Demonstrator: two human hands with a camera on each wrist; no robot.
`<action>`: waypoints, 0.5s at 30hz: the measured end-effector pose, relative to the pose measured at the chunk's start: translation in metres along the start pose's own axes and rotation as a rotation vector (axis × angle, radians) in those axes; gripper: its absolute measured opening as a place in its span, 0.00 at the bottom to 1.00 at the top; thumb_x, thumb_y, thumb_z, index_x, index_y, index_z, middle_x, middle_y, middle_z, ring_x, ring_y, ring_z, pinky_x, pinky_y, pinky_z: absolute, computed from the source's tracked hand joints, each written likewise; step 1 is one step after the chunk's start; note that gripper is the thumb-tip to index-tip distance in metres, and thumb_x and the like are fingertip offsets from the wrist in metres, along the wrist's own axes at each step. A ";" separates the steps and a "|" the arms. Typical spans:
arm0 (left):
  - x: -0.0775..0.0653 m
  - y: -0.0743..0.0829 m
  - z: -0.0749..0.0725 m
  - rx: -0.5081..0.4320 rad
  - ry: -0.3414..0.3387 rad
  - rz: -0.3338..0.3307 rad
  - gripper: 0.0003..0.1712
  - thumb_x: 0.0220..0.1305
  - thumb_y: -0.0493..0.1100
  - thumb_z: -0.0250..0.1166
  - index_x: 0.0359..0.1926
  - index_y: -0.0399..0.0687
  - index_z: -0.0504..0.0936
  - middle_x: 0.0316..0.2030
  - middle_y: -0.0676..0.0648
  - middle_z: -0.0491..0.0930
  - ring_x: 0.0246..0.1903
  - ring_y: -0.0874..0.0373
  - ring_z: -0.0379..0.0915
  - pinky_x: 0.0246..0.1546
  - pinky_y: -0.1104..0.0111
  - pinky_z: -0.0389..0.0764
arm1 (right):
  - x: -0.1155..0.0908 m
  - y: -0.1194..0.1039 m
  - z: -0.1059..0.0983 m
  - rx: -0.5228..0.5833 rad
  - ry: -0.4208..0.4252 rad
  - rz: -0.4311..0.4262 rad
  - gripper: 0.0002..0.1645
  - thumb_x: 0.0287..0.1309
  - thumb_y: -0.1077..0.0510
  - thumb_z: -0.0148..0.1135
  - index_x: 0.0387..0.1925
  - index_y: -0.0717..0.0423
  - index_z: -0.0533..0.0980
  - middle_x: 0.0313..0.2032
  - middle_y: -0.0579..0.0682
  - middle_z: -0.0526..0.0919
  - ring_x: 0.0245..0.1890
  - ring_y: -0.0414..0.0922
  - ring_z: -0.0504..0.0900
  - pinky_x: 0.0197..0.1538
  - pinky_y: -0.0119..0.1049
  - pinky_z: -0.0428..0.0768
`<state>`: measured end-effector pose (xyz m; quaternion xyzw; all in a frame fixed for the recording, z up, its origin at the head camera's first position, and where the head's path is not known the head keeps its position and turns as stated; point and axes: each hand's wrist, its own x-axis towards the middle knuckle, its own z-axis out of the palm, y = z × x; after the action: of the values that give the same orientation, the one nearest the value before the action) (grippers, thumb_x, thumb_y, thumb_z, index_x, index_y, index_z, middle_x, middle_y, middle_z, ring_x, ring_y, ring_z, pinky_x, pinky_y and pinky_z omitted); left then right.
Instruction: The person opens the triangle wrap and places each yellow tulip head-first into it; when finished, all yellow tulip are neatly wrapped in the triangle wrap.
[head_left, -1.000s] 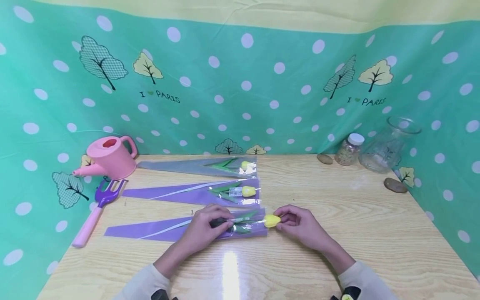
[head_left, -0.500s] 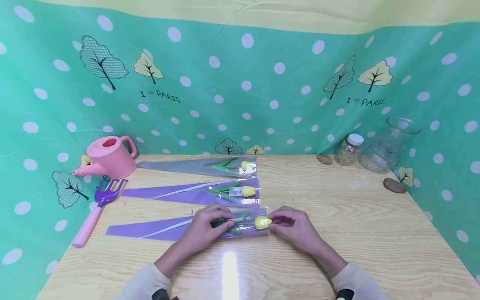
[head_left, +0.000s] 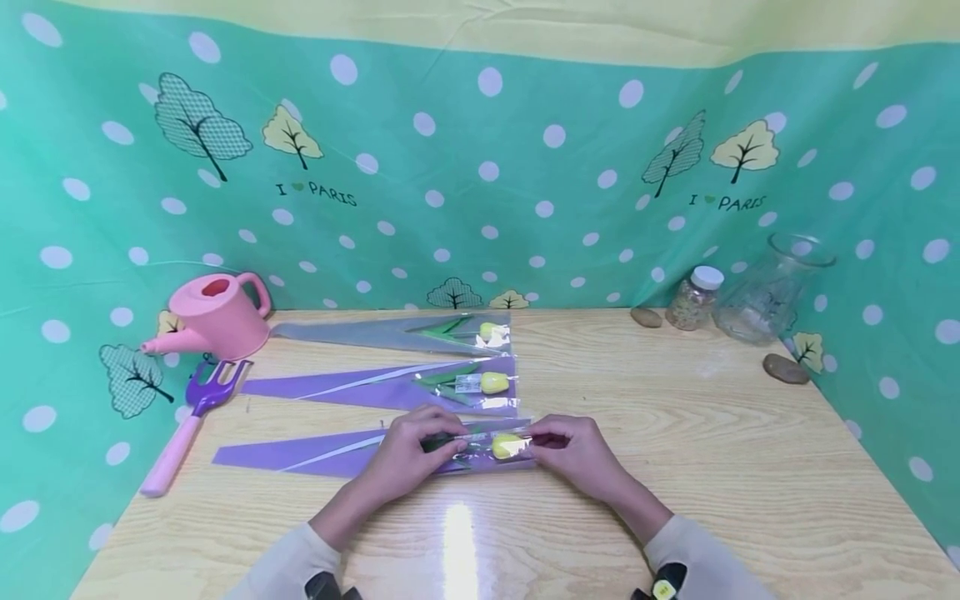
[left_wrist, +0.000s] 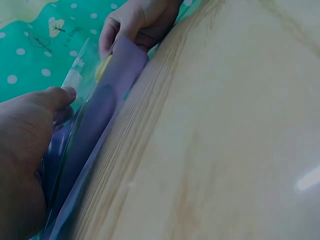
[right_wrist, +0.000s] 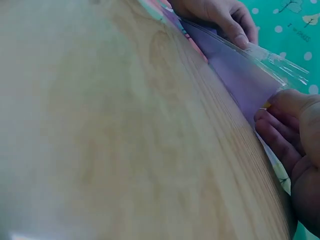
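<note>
A yellow artificial tulip (head_left: 507, 447) lies inside the mouth of the nearest purple flower sleeve (head_left: 322, 454), which has a clear plastic front. My left hand (head_left: 420, 446) pinches the sleeve's clear film; in the left wrist view this hand (left_wrist: 35, 135) holds the film lifted off the purple backing. At the sleeve's right end, my right hand (head_left: 573, 450) pinches the tulip's tip, its fingertips at the opening. In the right wrist view a bit of yellow shows between the thumb and fingers of my right hand (right_wrist: 295, 130). The tulip's stem is mostly hidden by my left hand.
Behind lie a second purple sleeve (head_left: 322, 387) and a grey one (head_left: 352, 332), each with a yellow tulip. A pink watering can (head_left: 225, 321) and garden fork (head_left: 191, 425) are left. A glass vase (head_left: 765, 296), a lidded jar (head_left: 693, 300) and stones (head_left: 786, 368) stand right.
My right hand has moved left, and the tulip has slid from sticking out past the sleeve's mouth to inside it. My left hand has stayed in place on the sleeve.
</note>
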<state>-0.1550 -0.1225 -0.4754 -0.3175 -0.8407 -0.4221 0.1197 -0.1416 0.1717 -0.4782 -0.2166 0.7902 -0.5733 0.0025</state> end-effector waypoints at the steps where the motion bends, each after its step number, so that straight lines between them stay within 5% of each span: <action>1: 0.000 -0.001 0.000 -0.001 -0.003 -0.003 0.09 0.61 0.44 0.76 0.43 0.58 0.91 0.44 0.57 0.88 0.49 0.61 0.83 0.55 0.60 0.84 | 0.002 0.000 0.001 0.006 -0.004 0.007 0.13 0.55 0.63 0.76 0.43 0.59 0.88 0.39 0.56 0.91 0.35 0.36 0.88 0.40 0.33 0.89; 8: 0.004 -0.003 -0.001 0.013 -0.021 -0.013 0.09 0.62 0.45 0.75 0.44 0.58 0.91 0.44 0.59 0.87 0.50 0.61 0.81 0.55 0.60 0.83 | 0.007 0.000 0.000 -0.013 -0.036 0.096 0.14 0.57 0.60 0.76 0.46 0.58 0.87 0.41 0.56 0.91 0.37 0.37 0.88 0.42 0.32 0.88; 15: 0.006 -0.003 -0.004 0.106 -0.071 -0.048 0.13 0.63 0.49 0.75 0.49 0.58 0.90 0.50 0.57 0.86 0.55 0.58 0.79 0.59 0.56 0.81 | 0.002 -0.003 -0.035 -0.135 0.040 0.164 0.10 0.63 0.57 0.72 0.45 0.53 0.86 0.41 0.50 0.91 0.39 0.40 0.87 0.44 0.29 0.86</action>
<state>-0.1613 -0.1244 -0.4721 -0.3051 -0.8731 -0.3680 0.0962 -0.1516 0.2016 -0.4629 -0.1396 0.8420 -0.5207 0.0191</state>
